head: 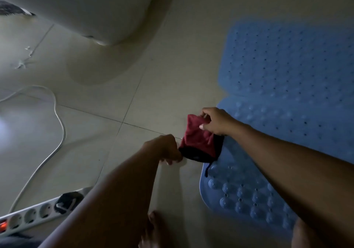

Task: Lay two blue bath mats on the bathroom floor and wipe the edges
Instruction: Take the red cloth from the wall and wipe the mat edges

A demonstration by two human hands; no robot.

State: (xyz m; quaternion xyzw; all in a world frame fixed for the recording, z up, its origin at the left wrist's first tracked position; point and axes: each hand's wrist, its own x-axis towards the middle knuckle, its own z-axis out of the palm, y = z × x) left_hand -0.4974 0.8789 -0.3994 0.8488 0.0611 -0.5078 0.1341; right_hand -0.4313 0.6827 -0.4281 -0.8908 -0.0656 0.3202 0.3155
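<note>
Two blue rubber bath mats lie on the tiled floor at the right: the far mat (291,60) with small holes, and the near mat (254,196) with raised bumps, their ends meeting. A dark red cloth (199,140) with a black edge is stretched over the near mat's left corner. My left hand (164,148) grips the cloth's lower left corner on the floor. My right hand (216,120) pinches its upper edge.
A white toilet base (92,12) stands at the top left. A white cable (57,125) loops across the tiles to a white power strip (32,217) with a black plug at the bottom left. My bare feet (153,228) are at the bottom edge.
</note>
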